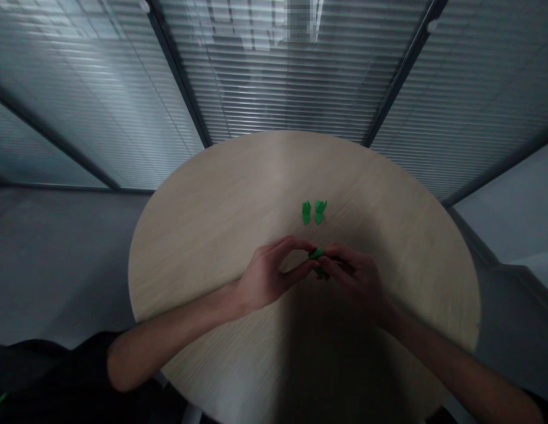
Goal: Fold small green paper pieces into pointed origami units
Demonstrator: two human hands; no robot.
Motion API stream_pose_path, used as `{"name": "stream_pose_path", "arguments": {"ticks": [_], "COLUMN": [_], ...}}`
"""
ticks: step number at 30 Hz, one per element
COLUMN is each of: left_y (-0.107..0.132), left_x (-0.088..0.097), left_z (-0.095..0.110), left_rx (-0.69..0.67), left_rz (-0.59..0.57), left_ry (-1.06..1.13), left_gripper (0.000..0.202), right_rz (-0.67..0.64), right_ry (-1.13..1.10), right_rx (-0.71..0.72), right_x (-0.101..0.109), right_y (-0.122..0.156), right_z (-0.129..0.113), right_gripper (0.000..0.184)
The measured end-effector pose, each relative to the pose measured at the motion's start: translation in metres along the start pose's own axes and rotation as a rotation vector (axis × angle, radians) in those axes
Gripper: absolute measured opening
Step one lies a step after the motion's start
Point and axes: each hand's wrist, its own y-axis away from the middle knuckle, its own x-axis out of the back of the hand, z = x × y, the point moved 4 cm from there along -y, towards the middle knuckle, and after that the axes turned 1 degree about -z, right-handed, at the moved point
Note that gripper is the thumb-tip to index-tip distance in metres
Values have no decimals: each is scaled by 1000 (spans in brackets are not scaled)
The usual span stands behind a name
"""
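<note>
**2 Hands Pinched Together on Green Piece Over Round Table**

The left forearm [177, 324] and right forearm [455, 365] are reached inward across the near edge of the round wooden table [212, 235]. The left hand [265, 277] and right hand [356, 280] are brought together, a green piece [316, 254] being pinched between them above the table. 2 more green pieces [313, 212] are lying on the table just beyond. The held piece is largely hidden by fingers, so its shape cannot be made out.

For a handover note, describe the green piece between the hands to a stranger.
On the round wooden table, left hand and right hand meet. Pinched between their fingers is a small green piece. Unlike the two green pieces lying beyond, it is held off the tabletop.
</note>
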Motion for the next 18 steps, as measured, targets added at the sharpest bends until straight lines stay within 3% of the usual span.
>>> {"name": "stream_pose_path", "arguments": {"ticks": [10,18], "left_y": [-2,0], "left_x": [0,-1], "left_z": [0,-2], "left_rx": [5,9], "left_rz": [-30,-21], "left_ry": [69,62], "left_gripper": [18,14], "right_rz": [18,74], "right_ry": [109,161], "right_rx": [78,47], "right_x": [2,4], "right_y": [0,1], "right_z": [-7,-3], "right_gripper": [22,24]}}
